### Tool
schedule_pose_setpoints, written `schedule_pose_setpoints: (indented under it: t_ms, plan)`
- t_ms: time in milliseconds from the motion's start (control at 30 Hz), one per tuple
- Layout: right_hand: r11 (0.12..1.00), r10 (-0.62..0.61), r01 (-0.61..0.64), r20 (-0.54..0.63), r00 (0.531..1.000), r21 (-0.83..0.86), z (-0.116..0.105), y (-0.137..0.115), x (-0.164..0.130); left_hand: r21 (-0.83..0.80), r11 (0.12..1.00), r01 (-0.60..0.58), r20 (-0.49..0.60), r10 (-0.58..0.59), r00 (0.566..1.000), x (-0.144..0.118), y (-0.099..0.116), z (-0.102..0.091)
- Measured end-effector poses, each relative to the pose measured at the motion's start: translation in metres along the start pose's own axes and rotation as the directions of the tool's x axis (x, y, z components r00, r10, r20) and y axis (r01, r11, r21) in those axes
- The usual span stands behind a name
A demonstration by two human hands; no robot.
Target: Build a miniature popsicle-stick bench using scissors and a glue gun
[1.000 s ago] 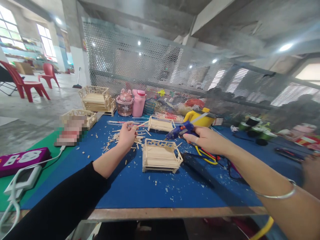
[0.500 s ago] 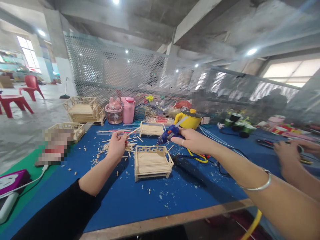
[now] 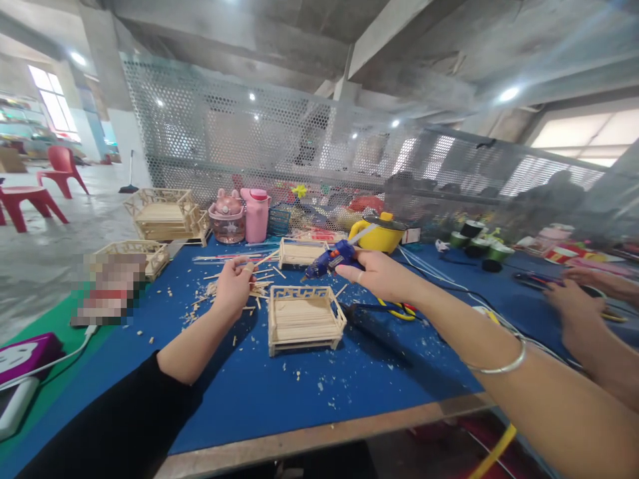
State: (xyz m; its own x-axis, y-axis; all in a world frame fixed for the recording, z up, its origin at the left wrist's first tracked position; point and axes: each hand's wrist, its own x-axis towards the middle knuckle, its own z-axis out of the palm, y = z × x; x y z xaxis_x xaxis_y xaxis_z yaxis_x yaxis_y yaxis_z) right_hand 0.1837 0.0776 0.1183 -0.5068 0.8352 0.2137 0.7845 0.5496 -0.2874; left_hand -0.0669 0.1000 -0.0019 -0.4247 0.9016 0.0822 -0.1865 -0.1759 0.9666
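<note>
Since half a second ago your right hand [image 3: 382, 274] has lifted the blue glue gun [image 3: 332, 258] a little, and its tip now points left, toward the stick in your other hand. Your view has also swung a bit to the left.

Your left hand [image 3: 232, 289] sits left of the middle of the picture. Its fingers are pinched shut on a thin wooden stick [image 3: 264, 259] that pokes up and to the right. Your right hand is closed around the glue gun's handle, just right of the middle.

Between and below your hands stands a little wooden bed [image 3: 303, 319] made of sticks, on the blue table [image 3: 279, 392]. Loose sticks and crumbs lie to its left. A yellow pot [image 3: 382, 234] stands behind the gun.

That stick looks very light and stiff, and it would likely snap if you squeezed or bent it hard, so hold it gently near one end. The bed looks light and easy to break too. Pick it up by its flat base, not by the thin rails.

Another person's hands [image 3: 574, 303] are busy at the right edge.
</note>
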Motion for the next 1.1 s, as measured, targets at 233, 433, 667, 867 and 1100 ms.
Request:
schedule_pose_setpoints:
  t_ms: [233,433,667,867,1100]
  plan:
    - [0.995,-0.070,0.067,0.036,0.997,0.069,0.013,-0.009,0.010,-0.013,1.000,0.002,0.010,-0.002,1.000,0.001,-0.001,-0.001]
    - [0.996,-0.056,0.053,0.042,0.998,0.071,0.017,-0.004,0.010,-0.021,1.000,-0.001,0.010,0.002,1.000,0.001,0.000,-0.001]
    - [0.997,-0.024,0.022,0.019,1.000,0.078,0.012,0.007,0.005,-0.012,1.000,-0.009,0.016,0.009,1.000,0.002,-0.003,-0.002]
    - [0.996,0.016,-0.016,-0.007,1.000,0.086,0.010,0.023,-0.002,0.021,1.000,-0.011,0.016,0.011,1.000,0.002,-0.003,-0.001]
    - [0.994,0.066,-0.061,-0.046,0.997,0.093,0.009,0.039,-0.013,0.041,0.999,-0.011,0.027,0.010,1.000,0.001,-0.004,-0.001]
